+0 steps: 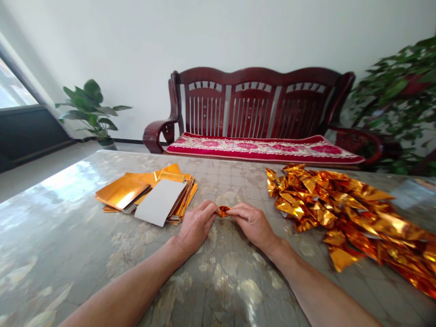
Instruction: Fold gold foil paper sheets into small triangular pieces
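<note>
Between my two hands, just over the table, is a small piece of folded gold foil paper (224,211). My left hand (199,223) pinches its left end, and my right hand (252,223) pinches the right end. Most of the piece is covered by my fingers, so its full shape is hidden. Left of my left hand lies a loose stack of flat gold foil paper sheets (124,188), with a pale grey sheet (160,202) face up on top. Right of my right hand spreads a large heap of folded gold foil pieces (327,200).
A glossy patterned cover lies over the table (136,281). Clear plastic (415,195) lies at the right edge behind the heap. Beyond the table stands a dark red wooden bench (254,109) with a red floral seat cover (259,147). Potted plants (91,106) stand on both sides.
</note>
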Motion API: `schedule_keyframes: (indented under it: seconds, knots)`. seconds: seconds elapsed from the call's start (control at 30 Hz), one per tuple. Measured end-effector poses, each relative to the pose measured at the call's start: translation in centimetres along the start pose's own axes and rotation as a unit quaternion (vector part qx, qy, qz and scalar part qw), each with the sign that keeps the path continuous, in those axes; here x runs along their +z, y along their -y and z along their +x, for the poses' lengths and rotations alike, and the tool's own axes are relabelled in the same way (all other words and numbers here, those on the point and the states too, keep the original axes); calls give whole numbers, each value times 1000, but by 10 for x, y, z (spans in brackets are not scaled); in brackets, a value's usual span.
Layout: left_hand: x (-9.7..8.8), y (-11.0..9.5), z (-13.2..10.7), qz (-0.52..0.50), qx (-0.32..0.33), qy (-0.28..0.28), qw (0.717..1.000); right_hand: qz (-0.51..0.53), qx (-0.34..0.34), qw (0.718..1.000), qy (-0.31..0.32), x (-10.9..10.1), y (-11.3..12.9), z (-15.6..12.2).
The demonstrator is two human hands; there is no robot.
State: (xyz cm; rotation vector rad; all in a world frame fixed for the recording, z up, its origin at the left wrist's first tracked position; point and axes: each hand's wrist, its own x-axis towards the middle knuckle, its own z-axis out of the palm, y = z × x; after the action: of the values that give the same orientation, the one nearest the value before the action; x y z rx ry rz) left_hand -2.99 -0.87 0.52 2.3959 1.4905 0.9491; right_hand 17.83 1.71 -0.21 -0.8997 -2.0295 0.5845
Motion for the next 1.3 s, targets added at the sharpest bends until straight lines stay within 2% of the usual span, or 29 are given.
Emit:
schedule_keyframes:
  seconds: [0.1, 0.3, 0.67, 0.9, 1.3]
  knots:
    - [1, 3, 0, 2, 2, 18, 1000, -3, -1, 1000, 2, -1, -1, 0]
    - [1, 6, 0, 10, 4, 13, 1000, -16, -8, 1000, 4, -2, -3, 0]
    - [0, 4, 0, -47, 5, 45, 998, -87, -12, 996, 20, -6, 6, -4]
    - [2, 4, -1, -108, -23, 12, 994, -113, -6, 994, 14, -5, 10, -5]
    - [5, 4, 4, -129, -63, 30, 989, -82, 32, 996, 2, 0, 1, -7]
